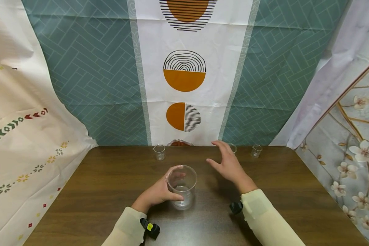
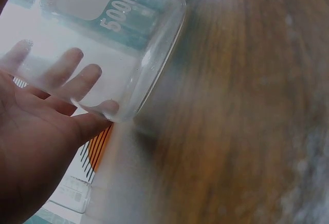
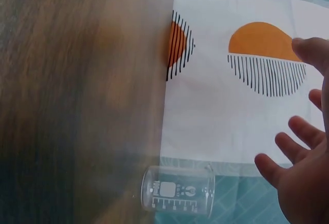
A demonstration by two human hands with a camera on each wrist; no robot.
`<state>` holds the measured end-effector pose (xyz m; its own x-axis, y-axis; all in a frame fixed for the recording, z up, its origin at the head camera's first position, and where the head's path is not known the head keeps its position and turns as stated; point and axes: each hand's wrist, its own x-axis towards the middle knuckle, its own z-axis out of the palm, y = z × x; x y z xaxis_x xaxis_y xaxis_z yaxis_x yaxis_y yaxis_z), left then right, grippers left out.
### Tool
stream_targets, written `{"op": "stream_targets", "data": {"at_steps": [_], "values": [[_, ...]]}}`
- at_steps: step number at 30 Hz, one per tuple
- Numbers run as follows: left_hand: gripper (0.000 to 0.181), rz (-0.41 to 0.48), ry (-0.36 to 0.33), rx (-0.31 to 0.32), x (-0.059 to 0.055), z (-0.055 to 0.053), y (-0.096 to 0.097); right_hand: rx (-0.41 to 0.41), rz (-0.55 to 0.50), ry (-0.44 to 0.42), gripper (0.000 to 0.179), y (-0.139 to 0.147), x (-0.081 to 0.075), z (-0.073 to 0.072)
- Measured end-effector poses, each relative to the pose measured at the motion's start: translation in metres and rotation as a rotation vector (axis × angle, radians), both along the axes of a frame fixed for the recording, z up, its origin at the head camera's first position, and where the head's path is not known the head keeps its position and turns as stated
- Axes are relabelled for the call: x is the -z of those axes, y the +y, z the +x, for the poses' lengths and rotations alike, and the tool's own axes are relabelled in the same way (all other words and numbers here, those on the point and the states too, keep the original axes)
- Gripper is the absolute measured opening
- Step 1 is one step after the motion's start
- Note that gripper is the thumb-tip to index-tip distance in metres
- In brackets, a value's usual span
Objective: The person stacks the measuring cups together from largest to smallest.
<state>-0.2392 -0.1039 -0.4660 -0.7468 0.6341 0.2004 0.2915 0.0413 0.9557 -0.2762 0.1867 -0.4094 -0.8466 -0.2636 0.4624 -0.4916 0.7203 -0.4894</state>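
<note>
A large clear glass beaker [image 1: 186, 201] stands upright near the middle of the table. My left hand [image 1: 160, 191] grips it from the left, fingers behind and thumb across the front. The left wrist view shows the 500ml marking on the large beaker [image 2: 123, 8] and fingertips seen through its glass. My right hand [image 1: 230, 167] is raised over the table to the right, holding nothing, with thumb and fingers spread. Just beyond it is a smaller beaker [image 1: 233, 148], mostly hidden behind the hand in the head view; the right wrist view shows this beaker [image 3: 177, 190] with white graduations.
Toward the back edge of the brown wooden table [image 1: 110, 191], a small beaker [image 1: 160, 153] stands left of centre. Another small beaker [image 1: 256, 151] is at the back right. Patterned cloth [image 1: 86, 68] hangs behind the table and on both sides.
</note>
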Motion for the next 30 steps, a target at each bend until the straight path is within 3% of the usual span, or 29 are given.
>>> {"op": "stream_targets", "data": {"at_steps": [20, 30], "values": [[0.095, 0.021, 0.01, 0.021, 0.001, -0.001, -0.001, 0.182, 0.133, 0.165, 0.057, 0.008, 0.003, -0.009], [0.095, 0.014, 0.01, 0.021, 0.002, -0.002, -0.001, 0.259, 0.185, 0.128, 0.055, 0.011, 0.002, -0.016]]}}
